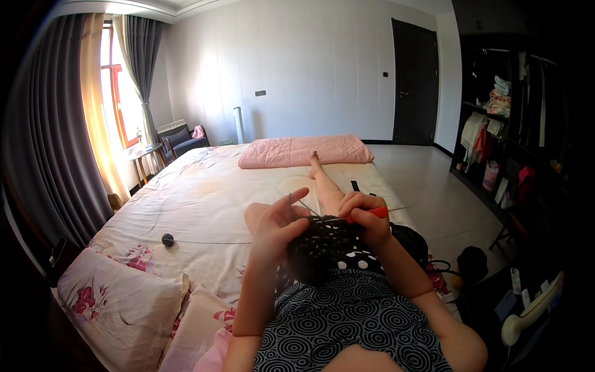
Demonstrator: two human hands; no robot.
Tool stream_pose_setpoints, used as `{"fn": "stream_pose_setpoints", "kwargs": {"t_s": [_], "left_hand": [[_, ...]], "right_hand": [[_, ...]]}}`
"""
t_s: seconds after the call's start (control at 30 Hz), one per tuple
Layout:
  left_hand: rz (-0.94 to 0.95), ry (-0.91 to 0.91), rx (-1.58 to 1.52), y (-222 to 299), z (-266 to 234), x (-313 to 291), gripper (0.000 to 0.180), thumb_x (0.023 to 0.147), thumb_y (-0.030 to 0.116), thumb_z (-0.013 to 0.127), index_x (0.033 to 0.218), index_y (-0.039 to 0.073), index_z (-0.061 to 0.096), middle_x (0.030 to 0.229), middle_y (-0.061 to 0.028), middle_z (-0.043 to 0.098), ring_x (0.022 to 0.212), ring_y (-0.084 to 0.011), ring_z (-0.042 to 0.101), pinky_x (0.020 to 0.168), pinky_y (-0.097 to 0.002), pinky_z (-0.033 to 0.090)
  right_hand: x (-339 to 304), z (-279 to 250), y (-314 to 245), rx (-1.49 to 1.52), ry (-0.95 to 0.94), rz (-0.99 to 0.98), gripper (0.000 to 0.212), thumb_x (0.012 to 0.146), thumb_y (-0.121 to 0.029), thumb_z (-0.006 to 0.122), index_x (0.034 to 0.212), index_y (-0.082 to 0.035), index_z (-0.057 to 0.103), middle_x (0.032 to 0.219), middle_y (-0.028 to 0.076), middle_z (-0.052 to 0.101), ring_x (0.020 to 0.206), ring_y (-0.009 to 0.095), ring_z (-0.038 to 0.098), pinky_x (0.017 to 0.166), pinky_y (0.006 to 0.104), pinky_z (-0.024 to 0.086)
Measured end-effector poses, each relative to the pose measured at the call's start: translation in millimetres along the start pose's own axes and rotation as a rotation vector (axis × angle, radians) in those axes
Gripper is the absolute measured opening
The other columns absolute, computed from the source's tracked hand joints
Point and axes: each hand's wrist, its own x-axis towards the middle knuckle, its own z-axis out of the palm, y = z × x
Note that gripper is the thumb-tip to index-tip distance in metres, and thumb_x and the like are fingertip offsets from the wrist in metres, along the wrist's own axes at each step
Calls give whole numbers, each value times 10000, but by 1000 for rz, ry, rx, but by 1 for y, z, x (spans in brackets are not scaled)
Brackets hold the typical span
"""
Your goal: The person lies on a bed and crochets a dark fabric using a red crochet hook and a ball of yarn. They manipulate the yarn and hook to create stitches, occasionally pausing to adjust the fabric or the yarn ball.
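Note:
In front of my lap hangs a dark, openwork crochet piece (316, 248). My left hand (276, 220) pinches its upper edge between thumb and fingers, with the index finger raised and a strand of yarn (304, 202) running from it to the work. My right hand (372, 229) is closed around a crochet hook with a red handle (376, 213). The thin metal shaft points left and meets the top edge of the piece. A small dark yarn ball (167, 240) lies on the bed to the left, its thread trailing toward my left hand.
I sit on a bed with a pale sheet (192, 192), one leg stretched forward. Ahead lies a folded pink quilt (304, 152); floral pillows (118, 310) are at the near left. A small black object (354, 185) rests beside my leg. Dark open shelving (496, 124) stands right.

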Motion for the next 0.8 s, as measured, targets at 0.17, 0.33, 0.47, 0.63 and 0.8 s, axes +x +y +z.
{"fn": "stream_pose_setpoints", "kwargs": {"t_s": [0.17,0.33,0.47,0.63,0.8], "left_hand": [[44,38,46,1,3,-2,562,724,-46,554,1249,-39,354,883,-75,539,786,-126,531,690,-222,437],[163,155,237,2,13,-5,573,721,-55,549,1254,-51,339,862,-78,550,778,-123,539,695,-218,442],[212,242,244,-1,22,-6,604,717,-75,543,1271,-60,302,839,-87,576,758,-127,569,688,-224,464],[78,156,22,-2,16,-3,630,725,-38,570,1284,-45,277,857,-89,558,778,-136,546,696,-226,446],[-39,40,-179,8,13,-2,605,738,-30,566,1281,-23,299,857,-85,558,775,-139,550,694,-226,448]], "right_hand": [[0,1,-1,-60,7,22,134,727,-63,497,747,34,586,741,97,566,685,138,501,651,232,385],[2,3,-6,-439,-28,-278,67,714,-24,551,764,13,577,711,96,569,607,161,526,569,246,415],[1,11,-5,-785,-24,-595,109,712,-37,608,807,-5,565,704,106,567,543,207,540,503,276,441],[-4,21,-6,-952,36,-672,144,721,-63,627,840,-12,562,719,114,570,580,223,559,517,288,460],[1,13,-5,-689,13,-608,122,744,-84,601,831,-2,577,726,110,572,613,199,552,537,267,440]]}}
